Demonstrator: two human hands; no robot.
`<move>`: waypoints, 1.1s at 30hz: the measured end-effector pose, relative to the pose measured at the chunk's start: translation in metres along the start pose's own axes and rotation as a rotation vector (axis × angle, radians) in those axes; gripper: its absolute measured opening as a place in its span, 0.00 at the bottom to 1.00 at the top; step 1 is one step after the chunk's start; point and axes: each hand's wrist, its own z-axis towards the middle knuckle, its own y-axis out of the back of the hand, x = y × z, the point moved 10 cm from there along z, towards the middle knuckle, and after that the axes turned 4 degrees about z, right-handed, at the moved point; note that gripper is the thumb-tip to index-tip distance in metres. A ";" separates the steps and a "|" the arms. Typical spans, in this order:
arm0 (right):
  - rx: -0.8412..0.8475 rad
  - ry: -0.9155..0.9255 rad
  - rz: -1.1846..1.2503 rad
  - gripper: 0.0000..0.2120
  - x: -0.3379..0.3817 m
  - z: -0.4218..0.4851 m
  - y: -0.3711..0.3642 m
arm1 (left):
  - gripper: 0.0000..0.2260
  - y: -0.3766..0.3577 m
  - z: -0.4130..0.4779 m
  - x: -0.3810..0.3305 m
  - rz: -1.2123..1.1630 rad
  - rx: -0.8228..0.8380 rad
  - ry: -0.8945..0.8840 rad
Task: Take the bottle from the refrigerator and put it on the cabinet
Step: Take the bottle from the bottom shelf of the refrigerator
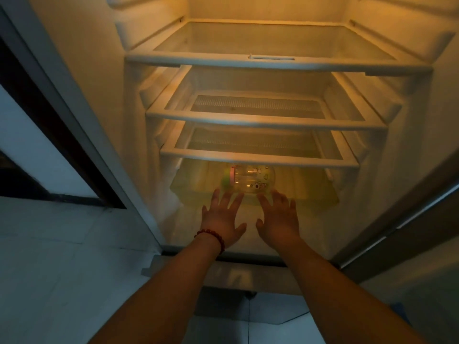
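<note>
A clear bottle (pixel 250 181) with a pink ring, a green cap and cartoon prints lies on its side, cap to the left, on the lowest level of the open refrigerator (pixel 270 63). It rests on a yellowish drawer cover (pixel 305 189) under the third shelf. My left hand (pixel 222 218), with a red bead bracelet on the wrist, is spread open just in front of the bottle's cap end. Beside it my right hand (pixel 279 217) is spread open below the bottle's base end. Both sets of fingertips reach the bottle's near edge; neither hand grips it.
Three white-framed shelves (pixel 263 120) stack above the bottle, the lowest one (pixel 258 157) overhanging it closely. The refrigerator door (pixel 407 214) stands open on the right. A dark door frame (pixel 49 115) and tiled floor (pixel 62 256) lie to the left.
</note>
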 end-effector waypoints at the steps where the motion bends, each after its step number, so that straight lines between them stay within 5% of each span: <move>1: -0.004 0.005 -0.005 0.33 0.001 -0.003 0.000 | 0.35 0.000 -0.002 -0.001 -0.001 0.001 0.003; 33: 0.053 -0.032 0.082 0.31 0.030 -0.137 0.013 | 0.36 -0.019 -0.127 -0.010 -0.016 0.029 -0.063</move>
